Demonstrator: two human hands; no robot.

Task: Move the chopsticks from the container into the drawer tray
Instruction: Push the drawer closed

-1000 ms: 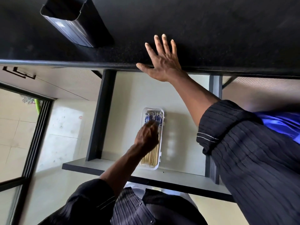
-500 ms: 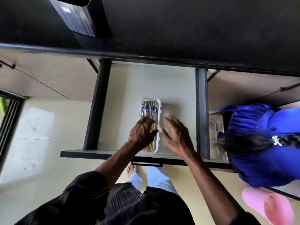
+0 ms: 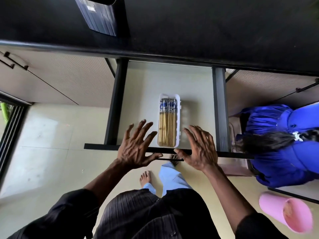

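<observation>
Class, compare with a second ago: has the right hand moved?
Yes. The right hand has come down off the black countertop to the open drawer's front edge, beside the white tray.

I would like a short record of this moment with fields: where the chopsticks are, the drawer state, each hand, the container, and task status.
chopsticks: bundle lying flat in the white tray, blue patterned ends pointing to the back
drawer: pulled open, the tray near its front edge
left hand: open, fingers spread, left of the tray, holding nothing
right hand: open, right of the tray, holding nothing
container: dark bin on the black countertop; inside not visible
task status: chopsticks appear to be in the tray
</observation>
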